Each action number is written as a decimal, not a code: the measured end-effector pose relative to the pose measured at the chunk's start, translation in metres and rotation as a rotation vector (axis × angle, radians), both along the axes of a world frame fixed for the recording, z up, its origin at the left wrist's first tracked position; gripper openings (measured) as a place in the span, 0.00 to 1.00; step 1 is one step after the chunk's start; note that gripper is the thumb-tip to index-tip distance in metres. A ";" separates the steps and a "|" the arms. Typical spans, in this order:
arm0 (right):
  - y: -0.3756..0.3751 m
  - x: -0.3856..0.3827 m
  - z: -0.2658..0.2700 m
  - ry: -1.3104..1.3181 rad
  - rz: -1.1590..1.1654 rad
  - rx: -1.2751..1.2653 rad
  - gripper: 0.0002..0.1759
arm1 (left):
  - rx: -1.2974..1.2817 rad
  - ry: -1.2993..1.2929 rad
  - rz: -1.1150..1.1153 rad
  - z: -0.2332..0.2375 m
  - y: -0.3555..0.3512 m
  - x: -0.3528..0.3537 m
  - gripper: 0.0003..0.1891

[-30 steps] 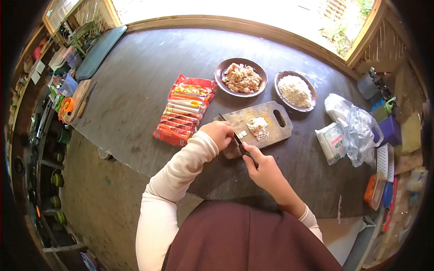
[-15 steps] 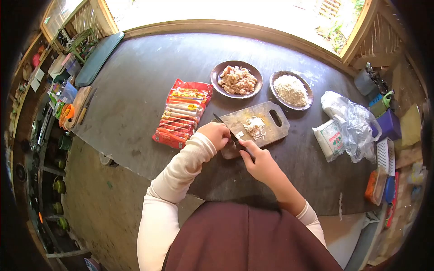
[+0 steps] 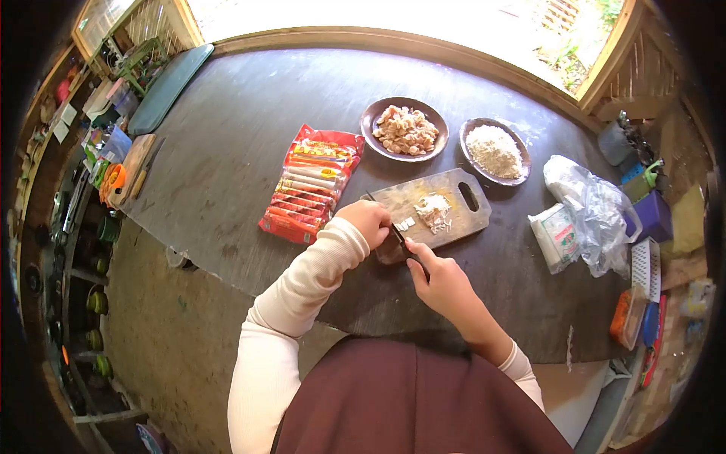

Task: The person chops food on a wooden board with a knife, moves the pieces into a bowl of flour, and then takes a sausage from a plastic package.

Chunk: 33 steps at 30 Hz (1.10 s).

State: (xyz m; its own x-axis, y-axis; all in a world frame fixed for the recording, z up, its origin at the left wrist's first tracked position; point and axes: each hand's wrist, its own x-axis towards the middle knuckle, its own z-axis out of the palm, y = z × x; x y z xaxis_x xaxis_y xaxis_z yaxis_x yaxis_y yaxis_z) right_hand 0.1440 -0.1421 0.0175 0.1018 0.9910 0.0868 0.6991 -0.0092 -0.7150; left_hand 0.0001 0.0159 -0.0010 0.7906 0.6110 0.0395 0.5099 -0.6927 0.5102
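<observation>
My right hand [image 3: 445, 286] is closed around the handle of a knife [image 3: 397, 234], whose dark blade slants up and left across the wooden cutting board [image 3: 455, 186]. At the board's left side, my left hand [image 3: 366, 220] is curled beside the blade; what its fingers press on is hidden. Small white cut pieces [image 3: 405, 225] lie just right of the blade. Farther right on the board sits a small heap of pale shreds [image 3: 434, 210].
Beyond the board stand a bowl of light brown chunks [image 3: 405, 130] and a bowl of pale flour-like powder [image 3: 493, 151]. A red packet [image 3: 312, 181] lies left of them. To the right are a plastic bag [image 3: 594, 219], a white pack [image 3: 554, 237] and a purple container [image 3: 650, 216].
More small white pieces show beside the blade. Both hands stay at the board, with the knife still in the right one. The whole view has shifted slightly.
</observation>
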 end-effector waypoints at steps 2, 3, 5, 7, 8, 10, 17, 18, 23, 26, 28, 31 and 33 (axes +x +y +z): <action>0.001 -0.002 -0.001 -0.054 -0.038 -0.007 0.16 | -0.007 0.000 -0.001 0.000 0.000 -0.001 0.08; 0.003 -0.003 -0.003 -0.053 -0.036 -0.007 0.16 | -0.002 -0.001 0.001 0.000 0.000 -0.001 0.08; 0.009 -0.003 -0.007 -0.060 -0.045 0.013 0.15 | 0.006 0.001 -0.009 0.000 -0.001 0.001 0.07; 0.013 -0.002 -0.009 -0.027 -0.054 0.006 0.15 | 0.016 -0.005 -0.002 0.001 -0.001 0.001 0.07; 0.015 -0.001 -0.009 0.001 -0.050 -0.007 0.15 | 0.020 -0.003 -0.008 0.002 -0.001 0.002 0.07; 0.014 0.002 -0.004 0.068 -0.049 -0.023 0.15 | -0.003 -0.004 0.012 0.003 -0.003 0.001 0.08; 0.003 0.002 0.008 0.237 -0.041 -0.073 0.15 | -0.013 -0.011 0.037 0.008 -0.006 0.000 0.07; 0.004 0.002 0.008 0.236 -0.037 -0.074 0.15 | -0.010 -0.012 0.035 0.008 -0.006 0.000 0.07; 0.003 -0.001 0.010 0.074 -0.069 -0.086 0.15 | -0.006 0.001 0.019 0.005 -0.004 0.000 0.08; 0.006 -0.004 0.000 0.016 -0.091 -0.051 0.15 | 0.002 0.010 0.037 0.005 -0.004 0.000 0.08; 0.010 -0.006 -0.010 0.000 -0.088 -0.003 0.15 | -0.002 0.019 0.027 0.004 -0.004 0.001 0.08; 0.010 -0.003 -0.011 0.031 -0.082 0.031 0.15 | 0.005 0.017 0.039 0.004 -0.005 0.001 0.08; 0.008 -0.001 -0.004 0.086 -0.075 0.010 0.15 | -0.010 0.020 0.042 0.006 -0.006 0.001 0.08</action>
State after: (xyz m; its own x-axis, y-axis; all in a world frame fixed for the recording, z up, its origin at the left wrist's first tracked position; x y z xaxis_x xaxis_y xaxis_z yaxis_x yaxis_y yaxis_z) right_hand 0.1425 -0.1340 0.0133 0.1828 0.9796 0.0840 0.6327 -0.0519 -0.7726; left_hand 0.0009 0.0098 0.0054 0.7650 0.6438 0.0179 0.5483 -0.6656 0.5063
